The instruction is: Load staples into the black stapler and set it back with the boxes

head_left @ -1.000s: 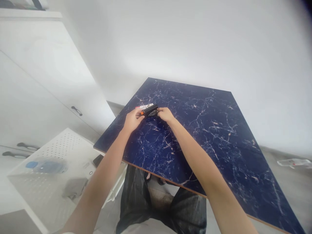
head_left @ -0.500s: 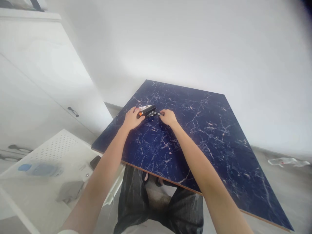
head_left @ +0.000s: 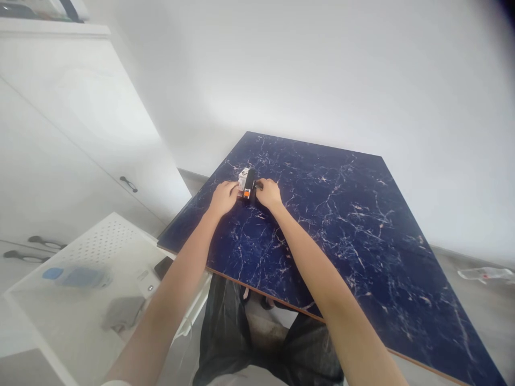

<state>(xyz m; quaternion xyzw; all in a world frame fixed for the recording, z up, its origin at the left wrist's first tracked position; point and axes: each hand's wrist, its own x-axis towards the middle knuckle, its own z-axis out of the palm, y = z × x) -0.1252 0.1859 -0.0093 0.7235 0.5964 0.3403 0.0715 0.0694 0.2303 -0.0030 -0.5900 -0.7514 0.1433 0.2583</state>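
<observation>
A black stapler (head_left: 251, 181) with an orange patch at its near end lies on the blue marbled tabletop (head_left: 330, 214). Right against its left side is a small white box (head_left: 243, 176) with print on it. My left hand (head_left: 225, 197) has its fingers closed against the box's left side. Just right of the stapler, my right hand (head_left: 269, 193) is curled with its fingertips pinched around a small dark grey thing, too small to name. The fingers partly hide the near ends of these things.
A white cabinet (head_left: 72, 134) with dark handles stands at the left. Below it, a white side table (head_left: 40, 321) carries a blue-capped bottle (head_left: 80, 277), a grey pouch (head_left: 123, 312) and a dark phone-like object (head_left: 163, 267). A clear plastic bottle (head_left: 486, 275) lies on the floor at right.
The stapler has turned from pointing rightward to pointing away from me, with the box beside it. My left hand shifted a little right; my right hand stays close on the right.
</observation>
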